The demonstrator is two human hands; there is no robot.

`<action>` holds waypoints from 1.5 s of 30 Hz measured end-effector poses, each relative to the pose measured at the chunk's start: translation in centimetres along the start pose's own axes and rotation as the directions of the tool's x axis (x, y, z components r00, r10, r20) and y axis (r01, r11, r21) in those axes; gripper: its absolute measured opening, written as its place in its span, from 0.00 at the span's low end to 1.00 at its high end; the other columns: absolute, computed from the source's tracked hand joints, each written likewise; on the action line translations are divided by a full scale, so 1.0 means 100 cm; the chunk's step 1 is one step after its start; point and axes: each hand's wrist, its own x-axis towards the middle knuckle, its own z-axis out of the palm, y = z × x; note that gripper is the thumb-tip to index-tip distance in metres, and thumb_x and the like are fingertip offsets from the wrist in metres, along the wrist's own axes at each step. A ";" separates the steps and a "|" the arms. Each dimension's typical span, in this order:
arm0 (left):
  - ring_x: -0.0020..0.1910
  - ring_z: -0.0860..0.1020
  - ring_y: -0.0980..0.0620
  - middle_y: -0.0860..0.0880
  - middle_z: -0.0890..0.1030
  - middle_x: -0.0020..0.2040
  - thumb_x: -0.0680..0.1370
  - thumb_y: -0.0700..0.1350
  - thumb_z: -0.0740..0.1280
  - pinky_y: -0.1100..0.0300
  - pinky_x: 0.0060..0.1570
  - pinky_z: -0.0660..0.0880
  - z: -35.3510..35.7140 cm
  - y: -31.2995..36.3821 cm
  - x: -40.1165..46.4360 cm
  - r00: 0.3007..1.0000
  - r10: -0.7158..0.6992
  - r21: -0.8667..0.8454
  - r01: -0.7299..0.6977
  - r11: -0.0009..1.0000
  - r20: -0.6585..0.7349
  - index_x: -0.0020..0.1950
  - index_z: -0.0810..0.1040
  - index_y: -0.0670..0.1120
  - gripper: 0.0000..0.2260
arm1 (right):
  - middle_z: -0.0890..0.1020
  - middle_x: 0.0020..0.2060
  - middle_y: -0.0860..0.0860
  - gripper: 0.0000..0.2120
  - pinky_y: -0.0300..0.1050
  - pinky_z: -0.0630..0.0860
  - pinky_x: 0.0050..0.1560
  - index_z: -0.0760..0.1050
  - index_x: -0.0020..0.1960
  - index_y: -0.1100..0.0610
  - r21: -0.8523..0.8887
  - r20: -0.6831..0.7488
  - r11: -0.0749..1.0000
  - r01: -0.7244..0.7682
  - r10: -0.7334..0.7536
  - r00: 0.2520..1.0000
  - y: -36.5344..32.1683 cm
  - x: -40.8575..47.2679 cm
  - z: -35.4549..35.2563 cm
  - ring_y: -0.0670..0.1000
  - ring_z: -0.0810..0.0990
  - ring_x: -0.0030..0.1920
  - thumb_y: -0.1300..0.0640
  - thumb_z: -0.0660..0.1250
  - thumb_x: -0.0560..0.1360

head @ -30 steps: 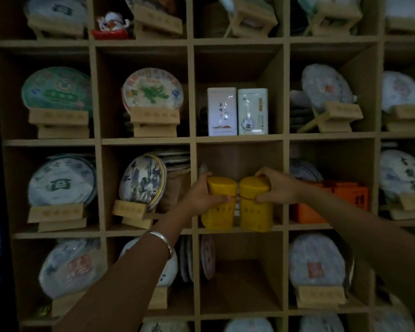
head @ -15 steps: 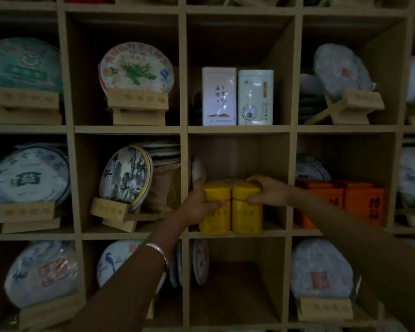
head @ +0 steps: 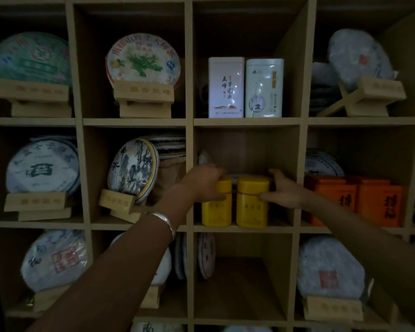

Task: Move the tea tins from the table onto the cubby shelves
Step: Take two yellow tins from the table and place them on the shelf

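Two yellow tea tins stand side by side on the floor of the middle cubby [head: 246, 228] of the wooden shelf. My left hand [head: 201, 184] grips the left yellow tin [head: 217, 209] around its lid and upper side. My right hand [head: 284, 191] holds the right yellow tin [head: 250, 208] at its lid, thumb on the front. Both tins are upright and touch each other. In the cubby above stand a white tin [head: 226, 88] and a pale green tin [head: 264, 88].
Round wrapped tea cakes on wooden stands fill the cubbies to the left and right. Orange boxes [head: 356, 200] sit in the cubby to the right. The cubby below [head: 244, 283] holds only a few flat cakes leaning at its left wall.
Both hands have pushed the two yellow tins deeper into the middle cubby and set them on its floor. The view has moved closer to the shelf.
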 end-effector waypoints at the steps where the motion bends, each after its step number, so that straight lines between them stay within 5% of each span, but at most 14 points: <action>1: 0.62 0.73 0.43 0.42 0.75 0.64 0.71 0.55 0.73 0.52 0.58 0.73 -0.003 0.001 -0.001 1.000 0.010 0.032 -0.010 0.999 0.010 0.70 0.69 0.45 0.32 | 0.71 0.64 0.53 0.42 0.32 0.74 0.34 0.48 0.76 0.56 0.025 -0.007 1.000 -0.011 0.012 1.000 0.003 -0.005 0.001 0.45 0.73 0.50 0.51 0.71 0.73; 5: 0.62 0.73 0.44 0.43 0.73 0.65 0.70 0.49 0.75 0.51 0.57 0.74 -0.006 0.005 -0.003 0.995 0.027 0.085 -0.036 0.996 0.100 0.71 0.68 0.46 0.32 | 0.73 0.47 0.41 0.21 0.35 0.77 0.37 0.62 0.59 0.46 0.065 0.089 0.997 -0.030 0.025 0.996 0.018 -0.018 0.013 0.43 0.75 0.45 0.55 0.71 0.73; 9: 0.63 0.72 0.45 0.43 0.73 0.66 0.71 0.46 0.75 0.52 0.58 0.73 -0.008 0.005 -0.002 0.993 0.042 0.095 -0.052 0.994 0.107 0.71 0.67 0.46 0.31 | 0.77 0.47 0.44 0.14 0.45 0.79 0.50 0.71 0.55 0.50 0.091 0.072 0.996 0.018 -0.025 0.997 0.023 -0.015 0.030 0.47 0.78 0.49 0.59 0.71 0.73; 17: 0.64 0.72 0.43 0.42 0.72 0.67 0.72 0.47 0.75 0.49 0.61 0.72 -0.007 -0.005 -0.003 0.993 0.014 0.184 -0.036 0.982 0.119 0.73 0.66 0.46 0.32 | 0.79 0.54 0.49 0.18 0.47 0.75 0.56 0.73 0.63 0.54 0.046 0.047 0.992 0.114 -0.116 0.992 0.011 -0.003 0.047 0.52 0.78 0.56 0.59 0.70 0.74; 25: 0.62 0.73 0.42 0.41 0.72 0.66 0.71 0.43 0.74 0.49 0.58 0.73 -0.006 -0.003 -0.002 0.993 0.027 0.181 -0.048 0.982 0.117 0.71 0.65 0.45 0.32 | 0.81 0.49 0.49 0.12 0.41 0.76 0.49 0.76 0.54 0.52 0.035 0.018 0.992 0.119 -0.120 0.993 0.014 0.000 0.046 0.49 0.80 0.50 0.60 0.72 0.72; 33: 0.63 0.73 0.41 0.40 0.71 0.67 0.72 0.43 0.74 0.50 0.56 0.73 -0.003 -0.004 0.000 0.993 0.025 0.194 -0.047 0.980 0.117 0.73 0.63 0.45 0.32 | 0.79 0.57 0.53 0.27 0.51 0.76 0.58 0.69 0.66 0.57 -0.031 -0.001 0.994 0.104 -0.104 0.995 0.016 0.002 0.049 0.53 0.78 0.56 0.57 0.75 0.70; 45: 0.63 0.73 0.42 0.41 0.72 0.66 0.71 0.45 0.75 0.52 0.55 0.72 -0.006 -0.004 0.002 0.992 0.030 0.185 -0.052 0.981 0.120 0.71 0.65 0.46 0.32 | 0.77 0.61 0.54 0.30 0.49 0.75 0.59 0.67 0.68 0.57 -0.025 -0.012 0.996 0.086 -0.086 0.996 0.017 0.002 0.049 0.54 0.77 0.59 0.56 0.74 0.70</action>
